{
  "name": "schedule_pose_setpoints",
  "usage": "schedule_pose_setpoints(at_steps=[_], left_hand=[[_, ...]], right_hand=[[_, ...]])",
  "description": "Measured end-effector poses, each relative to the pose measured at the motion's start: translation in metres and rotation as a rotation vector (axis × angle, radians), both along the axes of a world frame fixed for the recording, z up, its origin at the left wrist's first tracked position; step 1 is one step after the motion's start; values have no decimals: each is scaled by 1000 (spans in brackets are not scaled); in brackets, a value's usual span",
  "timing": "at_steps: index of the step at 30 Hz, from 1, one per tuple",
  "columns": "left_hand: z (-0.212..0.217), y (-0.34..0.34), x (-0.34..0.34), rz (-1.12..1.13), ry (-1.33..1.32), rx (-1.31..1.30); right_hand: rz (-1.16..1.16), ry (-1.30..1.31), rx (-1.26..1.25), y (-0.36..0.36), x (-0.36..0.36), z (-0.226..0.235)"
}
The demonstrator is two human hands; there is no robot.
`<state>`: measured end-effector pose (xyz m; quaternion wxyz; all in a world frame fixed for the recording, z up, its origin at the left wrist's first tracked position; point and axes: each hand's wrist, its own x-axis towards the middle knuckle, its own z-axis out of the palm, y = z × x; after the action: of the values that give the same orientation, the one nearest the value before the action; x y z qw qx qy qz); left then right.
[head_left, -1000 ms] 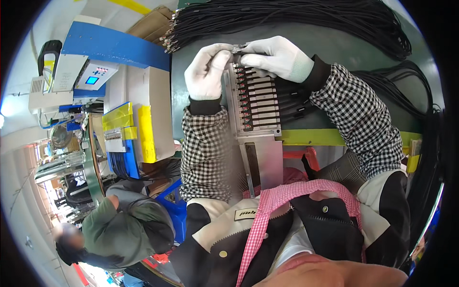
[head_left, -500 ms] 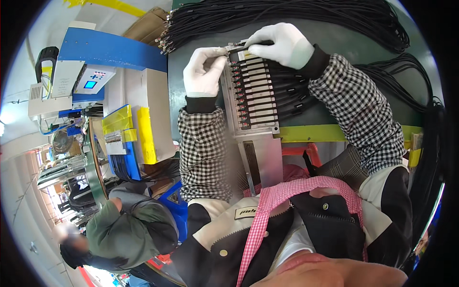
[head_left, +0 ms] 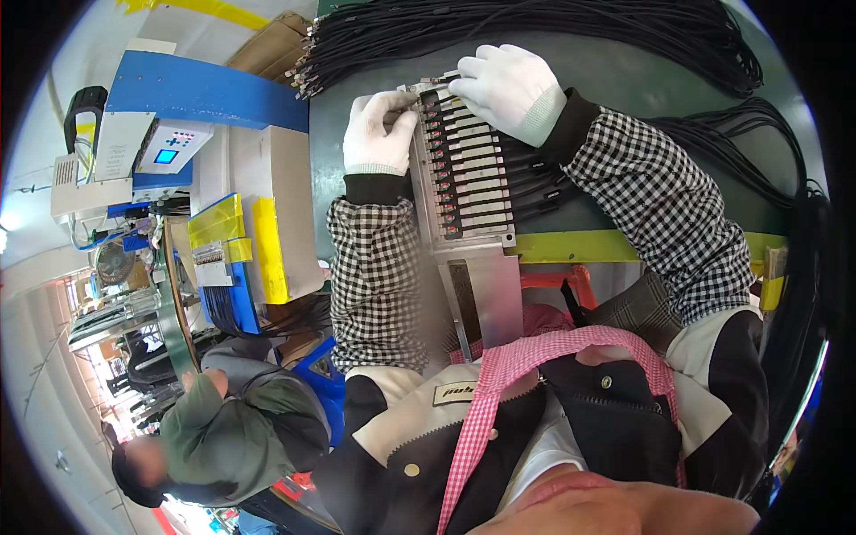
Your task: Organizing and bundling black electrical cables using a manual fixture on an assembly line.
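A metal fixture (head_left: 489,239) lies on the green table and holds a row of black cables (head_left: 481,185), each in its own slot with its connector toward the left side. My left hand (head_left: 379,134), in a white glove, is closed at the fixture's upper left edge. Thumb and fingers pinch together there by the cable ends; what is between them is too small to make out. My right hand (head_left: 513,92), also gloved, reaches over the top slots. Its fingers are closed on a black cable near the connector (head_left: 439,78); most of that cable is hidden by the hand.
A thick bundle of black cables (head_left: 535,40) spans the table's back, and more cables (head_left: 722,134) lie at the right. On the left stands a blue and white machine (head_left: 201,94) with a small screen. A seated co-worker (head_left: 241,428) is at the lower left.
My right hand has shifted slightly left, and its fingers now cover the topmost slots more closely. My left hand stays at the fixture's upper left edge, nearly unmoved.
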<state>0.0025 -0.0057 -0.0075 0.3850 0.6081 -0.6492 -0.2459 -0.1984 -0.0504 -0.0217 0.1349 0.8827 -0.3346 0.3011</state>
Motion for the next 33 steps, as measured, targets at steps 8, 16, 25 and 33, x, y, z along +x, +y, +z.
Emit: schedule_pose_setpoints(at_steps=[8, 16, 25, 33], left_hand=[[6, 6, -18, -23, -680, -138], [7, 5, -11, -17, -832, -127], [3, -21, -8, 90, -638, -309], [0, -33, -14, -13, -655, -523]], right_hand=[[-31, 93, 33, 0, -5, 6], [-240, 326, 143, 19, -20, 27], [-96, 125, 187, 18, -7, 3], [-139, -185, 29, 9, -8, 7]])
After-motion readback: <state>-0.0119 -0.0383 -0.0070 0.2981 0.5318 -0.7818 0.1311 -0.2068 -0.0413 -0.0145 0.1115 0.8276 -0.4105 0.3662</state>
